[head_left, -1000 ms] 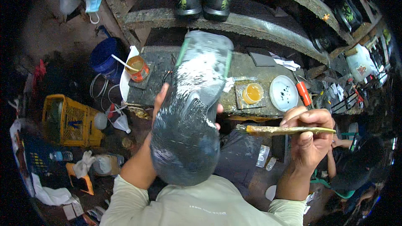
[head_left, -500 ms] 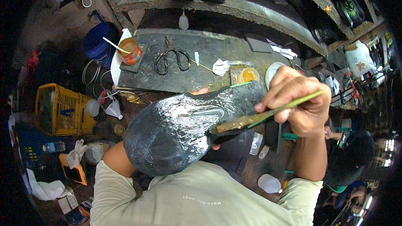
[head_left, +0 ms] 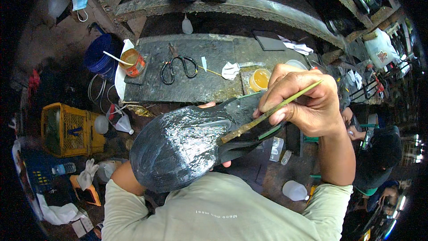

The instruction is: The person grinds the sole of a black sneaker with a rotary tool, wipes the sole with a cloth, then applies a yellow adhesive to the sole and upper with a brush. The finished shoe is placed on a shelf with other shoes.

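A black shoe [head_left: 169,151] lies bottom up in front of my chest, its wide front end to the left. A wet, glossy coat, like glue, covers much of its underside. My left hand [head_left: 207,105] grips the shoe from beneath; only fingertips show at its edges, the rest is hidden. Between the thumb and fingers of my right hand [head_left: 303,100] is a thin yellowish glue brush [head_left: 254,126], its caked tip touching the shoe's underside near the middle. A tub of amber glue [head_left: 260,79] stands on the bench just beyond the shoe.
On the dark bench [head_left: 147,87] lie black-handled scissors [head_left: 179,68] and a crumpled white scrap [head_left: 230,70]. An orange can [head_left: 133,64] stands at its left end. Left are a blue bucket [head_left: 101,56] and a yellow crate [head_left: 67,129]. A person in a black cap [head_left: 379,156] sits at right.
The brush tip has shifted slightly left along the shoe's underside, and my right hand has moved left with it. The shoe has tilted and dropped a little. The whole view has shifted slightly.
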Action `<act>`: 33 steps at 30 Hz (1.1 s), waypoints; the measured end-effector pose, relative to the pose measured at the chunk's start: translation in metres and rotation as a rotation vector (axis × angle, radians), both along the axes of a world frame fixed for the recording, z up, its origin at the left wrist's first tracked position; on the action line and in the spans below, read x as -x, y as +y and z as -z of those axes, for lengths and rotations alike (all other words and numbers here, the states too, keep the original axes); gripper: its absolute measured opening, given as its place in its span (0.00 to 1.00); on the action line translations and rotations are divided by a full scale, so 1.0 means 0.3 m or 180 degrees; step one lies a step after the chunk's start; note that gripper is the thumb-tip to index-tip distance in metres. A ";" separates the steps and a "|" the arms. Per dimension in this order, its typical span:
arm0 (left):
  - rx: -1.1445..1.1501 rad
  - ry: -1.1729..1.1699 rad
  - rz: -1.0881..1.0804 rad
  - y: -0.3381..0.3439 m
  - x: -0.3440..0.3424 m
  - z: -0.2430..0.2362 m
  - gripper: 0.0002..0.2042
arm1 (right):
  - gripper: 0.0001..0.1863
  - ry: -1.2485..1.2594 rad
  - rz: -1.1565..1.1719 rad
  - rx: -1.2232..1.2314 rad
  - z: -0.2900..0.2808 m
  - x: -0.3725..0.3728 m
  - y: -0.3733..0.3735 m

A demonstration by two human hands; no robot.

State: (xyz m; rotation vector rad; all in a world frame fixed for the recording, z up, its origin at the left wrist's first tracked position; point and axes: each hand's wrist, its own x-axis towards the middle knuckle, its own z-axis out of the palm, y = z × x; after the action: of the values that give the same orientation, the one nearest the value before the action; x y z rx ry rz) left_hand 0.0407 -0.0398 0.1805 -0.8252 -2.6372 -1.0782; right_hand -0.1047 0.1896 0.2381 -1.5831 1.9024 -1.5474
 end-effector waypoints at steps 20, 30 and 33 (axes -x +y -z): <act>0.0061 -0.0482 -0.0316 0.019 -0.021 -0.043 0.25 | 0.08 -0.0030 0.0083 -0.0177 -0.012 0.003 0.070; -0.4161 -0.3972 0.0127 0.011 -0.017 -0.027 0.24 | 0.07 -0.0333 0.0073 -0.0069 -0.002 -0.002 0.098; -0.3735 -0.3791 -0.0233 0.032 -0.024 -0.045 0.25 | 0.10 -0.0163 0.0097 0.0054 0.004 0.000 0.103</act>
State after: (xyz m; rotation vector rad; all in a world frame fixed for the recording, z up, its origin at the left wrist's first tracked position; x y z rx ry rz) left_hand 0.0478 -0.0302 0.1939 0.3021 -1.7378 -3.1999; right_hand -0.1047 0.2204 0.2369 -1.5130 1.8998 -1.6046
